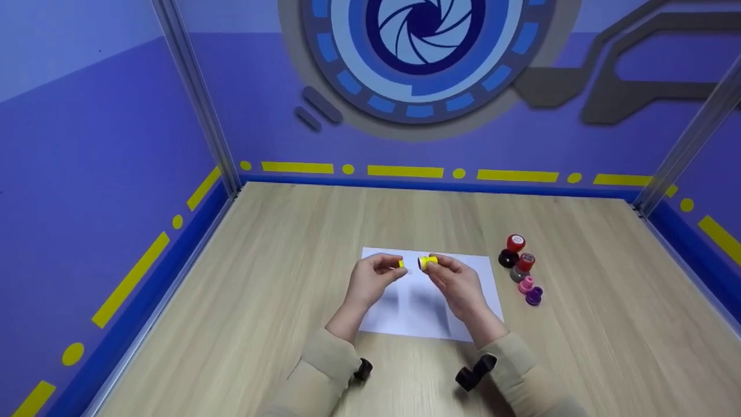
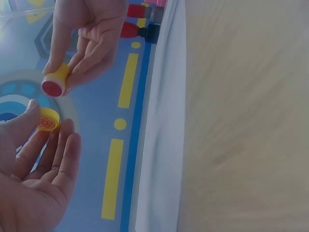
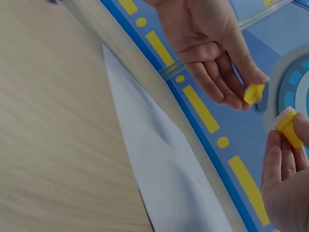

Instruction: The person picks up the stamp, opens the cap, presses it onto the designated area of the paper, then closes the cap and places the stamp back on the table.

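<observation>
My left hand pinches a small yellow cap between thumb and fingers. A red flower mark shows inside the cap in the left wrist view. My right hand holds a yellow stamp on its side, its round red face turned toward the cap. Cap and stamp are a short gap apart. Both hands are raised over a white sheet of paper, which carries their shadows.
To the right of the paper stand two red-topped stamps, one with a black base, the other with a grey base. A pink stamp and a purple stamp are nearer. Walls enclose the wooden table at the back and sides.
</observation>
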The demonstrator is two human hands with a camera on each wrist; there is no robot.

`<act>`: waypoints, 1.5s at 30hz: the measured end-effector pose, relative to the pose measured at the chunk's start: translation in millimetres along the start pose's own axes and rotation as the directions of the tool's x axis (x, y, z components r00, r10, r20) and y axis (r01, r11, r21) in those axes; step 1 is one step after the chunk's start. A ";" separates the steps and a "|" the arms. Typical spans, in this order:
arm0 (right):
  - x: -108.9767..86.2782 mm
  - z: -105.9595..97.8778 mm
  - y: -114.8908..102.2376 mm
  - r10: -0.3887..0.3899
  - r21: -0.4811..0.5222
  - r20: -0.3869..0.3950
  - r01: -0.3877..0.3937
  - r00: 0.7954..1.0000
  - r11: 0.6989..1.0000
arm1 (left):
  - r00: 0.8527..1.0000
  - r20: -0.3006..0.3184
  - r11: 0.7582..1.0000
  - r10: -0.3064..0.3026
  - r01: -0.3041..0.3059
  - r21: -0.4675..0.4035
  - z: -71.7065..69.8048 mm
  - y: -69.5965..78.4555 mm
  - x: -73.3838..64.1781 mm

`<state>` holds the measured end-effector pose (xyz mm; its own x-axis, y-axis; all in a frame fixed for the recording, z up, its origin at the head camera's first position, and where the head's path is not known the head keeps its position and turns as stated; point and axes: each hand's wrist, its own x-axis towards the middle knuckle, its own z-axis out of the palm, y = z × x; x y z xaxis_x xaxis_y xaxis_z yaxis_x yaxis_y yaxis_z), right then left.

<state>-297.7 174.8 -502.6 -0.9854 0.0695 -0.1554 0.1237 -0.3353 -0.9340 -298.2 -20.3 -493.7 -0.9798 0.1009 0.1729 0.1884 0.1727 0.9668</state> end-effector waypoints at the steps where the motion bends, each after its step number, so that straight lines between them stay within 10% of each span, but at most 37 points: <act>1: -1.4 1.5 1.0 -0.012 0.004 0.002 0.012 1.000 1.000 | 1.000 0.009 1.000 0.003 -0.003 0.002 1.6 0.6 -0.7; 45: -8.4 5.3 9.8 -0.003 -0.024 0.019 0.004 1.000 1.000 | 0.995 0.074 0.997 0.072 -0.075 0.032 12.2 1.0 -4.2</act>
<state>-288.8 165.9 -508.7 -0.9879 0.0523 -0.1461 0.1228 -0.3121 -0.9421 -293.0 -8.6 -495.7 -0.9559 0.1851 0.2280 0.2632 0.1961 0.9446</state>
